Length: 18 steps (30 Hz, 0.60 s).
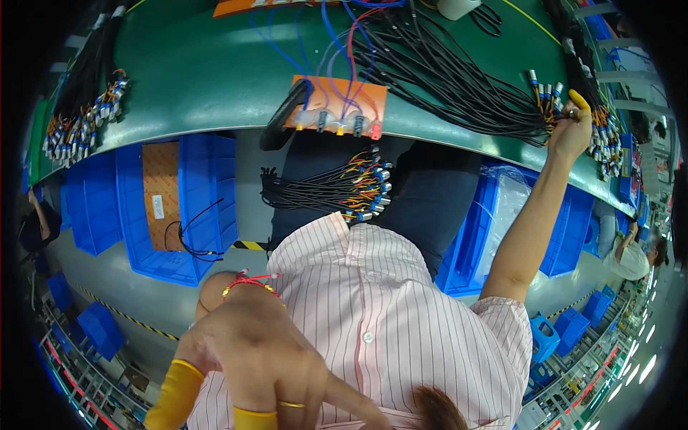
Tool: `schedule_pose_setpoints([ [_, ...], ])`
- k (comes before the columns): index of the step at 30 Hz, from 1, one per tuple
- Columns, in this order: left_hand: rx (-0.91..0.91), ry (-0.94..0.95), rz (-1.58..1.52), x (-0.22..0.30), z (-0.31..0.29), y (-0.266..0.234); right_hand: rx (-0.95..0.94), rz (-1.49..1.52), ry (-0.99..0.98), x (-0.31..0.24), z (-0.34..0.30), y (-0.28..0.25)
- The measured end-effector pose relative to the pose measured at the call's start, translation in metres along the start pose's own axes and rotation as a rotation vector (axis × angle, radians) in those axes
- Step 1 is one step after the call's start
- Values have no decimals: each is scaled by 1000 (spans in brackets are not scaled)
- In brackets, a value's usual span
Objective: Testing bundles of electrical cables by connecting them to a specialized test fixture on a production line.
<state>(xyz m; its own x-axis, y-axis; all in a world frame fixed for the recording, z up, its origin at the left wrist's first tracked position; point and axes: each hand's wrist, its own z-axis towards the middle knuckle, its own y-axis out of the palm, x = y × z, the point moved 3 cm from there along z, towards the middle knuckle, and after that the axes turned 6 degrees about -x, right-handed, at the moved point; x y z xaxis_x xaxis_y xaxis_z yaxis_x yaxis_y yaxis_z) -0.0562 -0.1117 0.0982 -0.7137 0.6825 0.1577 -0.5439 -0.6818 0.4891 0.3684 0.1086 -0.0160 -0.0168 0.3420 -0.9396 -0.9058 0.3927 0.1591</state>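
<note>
My right hand (572, 132), a yellow cot on one finger, is at the right end of the green table. Its fingers are closed at the connector ends of a bundle of black cables (466, 100); which cable they grip is partly hidden. Metal-and-blue connectors (548, 94) stick up beside it. Raised close to the camera, my left hand (261, 351) has its fingers spread, with yellow finger cots, a ring and a red bracelet. Nothing shows in it, though its fingertips run out of the picture. A second bundle of black cables (315, 188) with orange and yellow wires lies across my lap.
An orange fixture (344, 97) with coloured sockets and wires sits at the table edge, beside a black handle-like part (285, 118). More cable bundles (86, 115) hang at the left. Blue bins (208, 193) flank my legs. Other people (631, 251) are farther off.
</note>
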Motion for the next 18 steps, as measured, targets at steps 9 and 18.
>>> schedule_pose_setpoints([
  [9, 137, 61, -20, -2, -8, 6, -50, -1095, -767, -63, -93, 77],
  [18, -89, 41, -36, 10, -19, -14, -1047, -768, -406, 21, -260, 139],
])
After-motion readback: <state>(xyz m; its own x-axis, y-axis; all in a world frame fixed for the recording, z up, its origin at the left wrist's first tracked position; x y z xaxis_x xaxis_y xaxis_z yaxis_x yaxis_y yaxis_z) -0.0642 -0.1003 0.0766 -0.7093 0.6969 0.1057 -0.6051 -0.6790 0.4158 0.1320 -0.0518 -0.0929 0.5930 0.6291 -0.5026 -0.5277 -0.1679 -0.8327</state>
